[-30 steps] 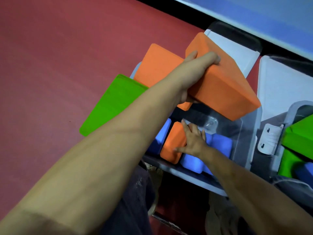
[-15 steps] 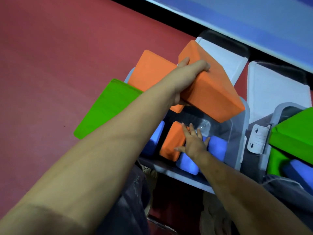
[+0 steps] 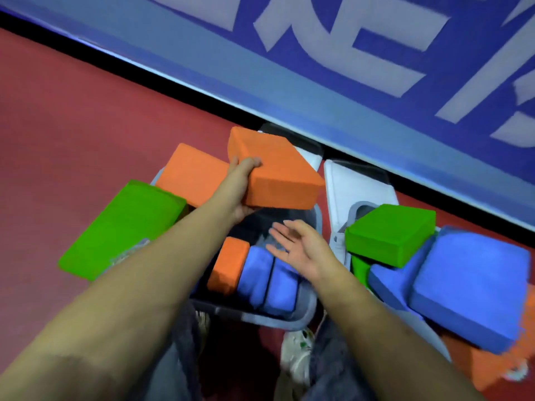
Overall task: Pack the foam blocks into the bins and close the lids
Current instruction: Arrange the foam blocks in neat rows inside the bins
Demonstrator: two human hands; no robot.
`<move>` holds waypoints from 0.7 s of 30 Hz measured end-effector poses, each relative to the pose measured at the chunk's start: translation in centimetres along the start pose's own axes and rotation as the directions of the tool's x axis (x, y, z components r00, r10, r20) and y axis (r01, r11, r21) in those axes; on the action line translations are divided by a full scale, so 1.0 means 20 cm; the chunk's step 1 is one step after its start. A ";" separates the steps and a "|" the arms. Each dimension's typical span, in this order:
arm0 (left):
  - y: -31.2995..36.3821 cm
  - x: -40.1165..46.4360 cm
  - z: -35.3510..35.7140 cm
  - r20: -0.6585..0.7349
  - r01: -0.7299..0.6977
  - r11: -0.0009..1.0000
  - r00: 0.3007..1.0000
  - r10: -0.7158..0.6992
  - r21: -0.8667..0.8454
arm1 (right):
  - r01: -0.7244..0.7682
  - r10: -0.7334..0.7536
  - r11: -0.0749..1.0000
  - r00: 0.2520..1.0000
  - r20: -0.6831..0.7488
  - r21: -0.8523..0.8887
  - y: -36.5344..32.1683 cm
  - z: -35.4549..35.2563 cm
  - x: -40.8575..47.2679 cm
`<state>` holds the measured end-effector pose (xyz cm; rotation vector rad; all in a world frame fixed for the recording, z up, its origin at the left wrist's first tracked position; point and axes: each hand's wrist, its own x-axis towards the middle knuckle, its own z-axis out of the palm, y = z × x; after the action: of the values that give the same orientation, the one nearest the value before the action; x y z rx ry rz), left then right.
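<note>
Leftmost, I see green block [image 3: 121,230] on red floor [image 3: 72,125], orange block [image 3: 191,173] just beside it. Left hand [image 3: 241,188] grips second orange block [image 3: 278,172] above open bin [image 3: 301,321]. Right hand [image 3: 301,250] empty, fingers spread, over blue blocks [image 3: 267,280] in bin. Second bin [image 3: 354,209] at right, overfilled.

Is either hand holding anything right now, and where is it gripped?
The left hand holds an orange foam block by its near corner, fingers on top, palm beneath. The right hand is open and holds nothing.
</note>
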<state>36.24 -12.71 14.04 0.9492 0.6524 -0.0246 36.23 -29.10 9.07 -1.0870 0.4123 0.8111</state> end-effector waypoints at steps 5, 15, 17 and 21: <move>-0.13 -0.07 0.05 0.018 0.008 0.991 1.000 -0.006 -0.136 | 0.081 -0.080 0.991 0.997 -0.011 0.106 -0.12 0.08 -0.11; -0.23 -0.04 0.03 0.112 0.171 0.983 0.978 -0.178 0.068 | 0.219 -0.356 0.920 0.816 -0.456 -0.325 -0.22 0.15 -0.08; -0.22 0.00 -0.01 0.038 0.214 0.970 0.975 -0.220 0.111 | 0.246 -0.514 0.797 0.755 -0.407 -0.551 -0.26 0.12 -0.10; -0.25 0.19 -0.19 -0.293 0.232 0.972 0.932 -0.215 0.026 | 0.325 -0.681 0.586 0.694 -0.233 -0.743 -0.28 0.03 -0.11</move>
<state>35.89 -11.86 6.82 0.9406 1.0347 -0.1104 38.98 -30.67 14.23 -2.0011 0.1905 0.0743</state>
